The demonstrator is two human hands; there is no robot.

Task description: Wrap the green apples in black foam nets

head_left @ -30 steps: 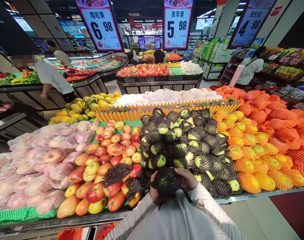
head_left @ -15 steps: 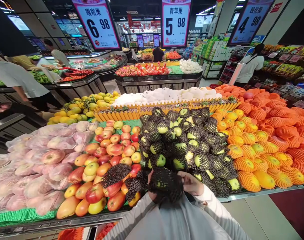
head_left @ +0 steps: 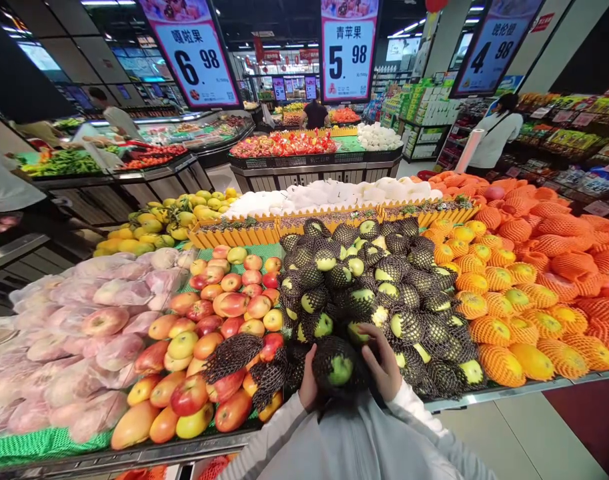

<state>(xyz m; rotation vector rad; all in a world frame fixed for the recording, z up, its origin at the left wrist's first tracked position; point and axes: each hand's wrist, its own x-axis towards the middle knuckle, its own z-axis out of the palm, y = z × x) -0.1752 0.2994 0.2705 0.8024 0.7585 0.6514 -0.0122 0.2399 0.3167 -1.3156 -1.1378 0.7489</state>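
A green apple in a black foam net point(head_left: 342, 371) is held low over the near edge of the fruit stand, its green top showing through the net. My left hand point(head_left: 308, 379) grips it from the left side, fingers mostly hidden. Just right of it is my right hand point(head_left: 385, 365), open, with fingers apart; its fingertips reach beside another netted green apple in the pile point(head_left: 358, 332). Whether they touch it I cannot tell. Empty black foam nets point(head_left: 233, 355) lie on the red-yellow apples point(head_left: 191, 392) to the left.
Bagged pink apples point(head_left: 74, 360) fill the far left, and oranges in orange nets point(head_left: 497, 360) lie on the right. A yellow picket-style divider point(head_left: 237, 233) runs behind, with white-wrapped fruit point(head_left: 324, 195) beyond. Price screens point(head_left: 349, 50) hang above. A person point(head_left: 494, 133) stands among the right-hand shelves.
The held apple has turned so its green top shows. My right hand has come away from its net and opened, its fingers spreading forward. A person at the far left has moved further left.
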